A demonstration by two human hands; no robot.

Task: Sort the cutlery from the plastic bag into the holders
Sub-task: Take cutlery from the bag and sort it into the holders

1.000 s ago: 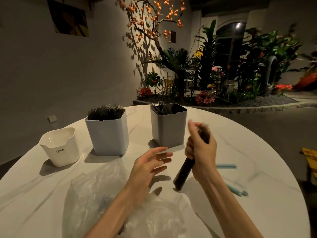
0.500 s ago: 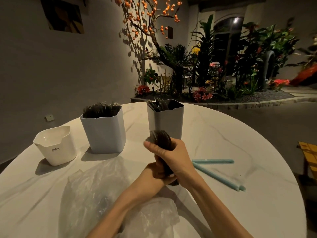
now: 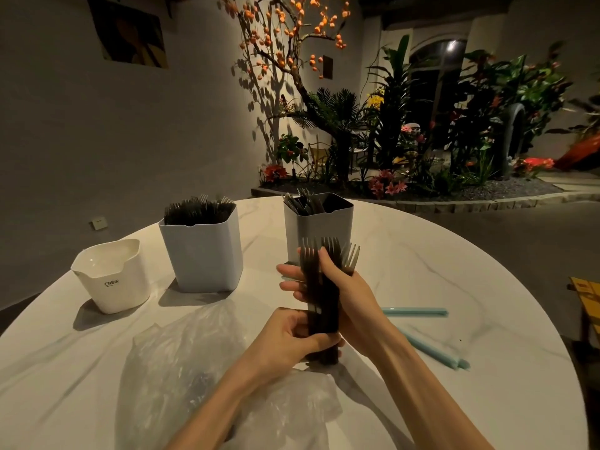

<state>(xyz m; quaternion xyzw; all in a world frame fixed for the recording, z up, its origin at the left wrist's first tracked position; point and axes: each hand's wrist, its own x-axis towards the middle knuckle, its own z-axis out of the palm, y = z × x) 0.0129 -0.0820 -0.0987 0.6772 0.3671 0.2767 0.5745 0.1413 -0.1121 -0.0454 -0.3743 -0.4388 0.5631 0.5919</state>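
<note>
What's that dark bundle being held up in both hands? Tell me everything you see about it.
It is a bundle of dark forks, seemingly plastic, stacked together and held roughly upright above the table, tines up. The tines fan slightly at the top. The left hand grips the handle ends low down; the right hand wraps the middle, thumb across the front. It sits in front of the grey holder.

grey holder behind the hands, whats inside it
The grey holder holds dark cutlery leaning at its left side, fork tines poking above the rim. Its right side looks dark and hollow. The wall hides how deep the pieces go.
</note>
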